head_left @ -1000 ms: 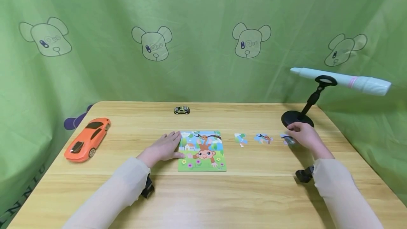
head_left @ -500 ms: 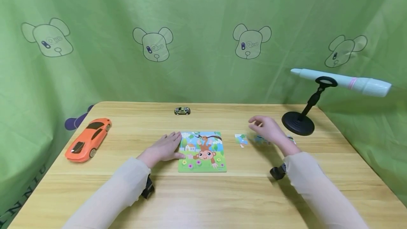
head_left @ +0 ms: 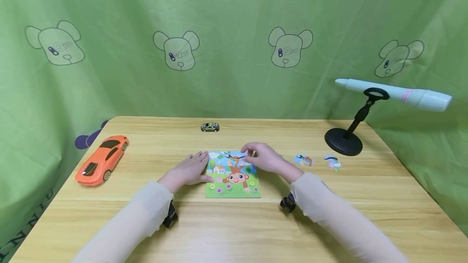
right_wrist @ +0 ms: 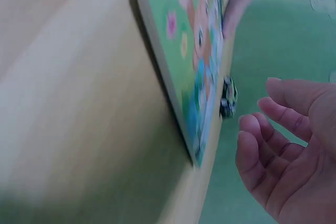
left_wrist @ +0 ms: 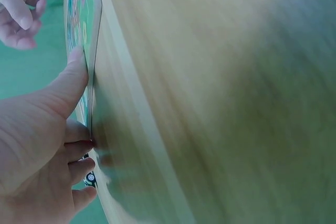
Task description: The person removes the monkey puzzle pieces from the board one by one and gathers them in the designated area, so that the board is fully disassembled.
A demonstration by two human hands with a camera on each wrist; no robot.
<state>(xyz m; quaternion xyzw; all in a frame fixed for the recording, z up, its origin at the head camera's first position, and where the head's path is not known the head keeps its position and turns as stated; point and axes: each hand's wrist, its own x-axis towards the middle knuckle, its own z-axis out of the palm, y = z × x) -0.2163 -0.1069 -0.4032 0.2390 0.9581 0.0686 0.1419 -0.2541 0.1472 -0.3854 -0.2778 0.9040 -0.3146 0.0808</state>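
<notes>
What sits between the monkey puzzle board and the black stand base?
In the head view, two loose puzzle pieces lie between the puzzle board and the stand base.

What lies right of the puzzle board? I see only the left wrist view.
Observer: Two loose pieces on the table: a nearer piece and a farther piece, both apart from the puzzle board.
Operator: Is the right hand holding one?
Observer: None shows in it; it hovers over the board's far right corner, fingers loosely curled.
Operator: And beyond my left hand?
Observer: An orange toy car, near the table's left edge.
</notes>
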